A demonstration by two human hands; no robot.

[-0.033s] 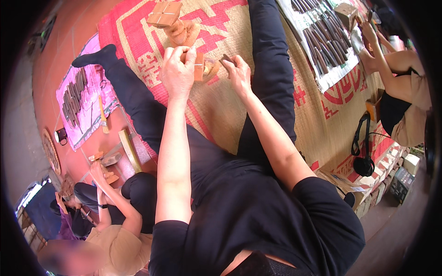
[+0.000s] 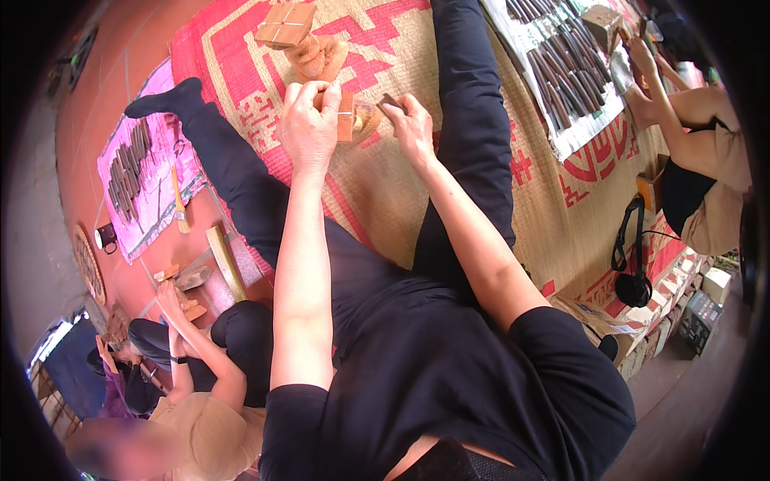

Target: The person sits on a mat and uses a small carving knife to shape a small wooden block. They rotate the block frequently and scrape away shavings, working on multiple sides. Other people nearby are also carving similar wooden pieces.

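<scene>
My left hand (image 2: 309,127) is closed round a carved wooden piece (image 2: 346,122) with a square base that has pale lines across it. The rounded, carved end of that piece points toward my right hand (image 2: 413,132). Thumb and fingers of the right hand pinch a small flat dark-brown piece (image 2: 391,102), close beside the carved end; its exact kind is too small to make out. Just beyond my left hand, a second carved wooden piece (image 2: 319,58) with a square block base (image 2: 285,26) lies on the mat.
I sit with legs spread on a red-and-tan woven mat (image 2: 393,188). Rows of dark-handled tools (image 2: 565,72) lie on a white cloth at right; more tools (image 2: 130,172) and a brush (image 2: 180,204) are at left. Co-workers sit on both sides, one by a wooden bar (image 2: 226,260).
My right hand has shifted slightly left, bringing the small dark piece nearer the carved wood. The left hand keeps its place.
</scene>
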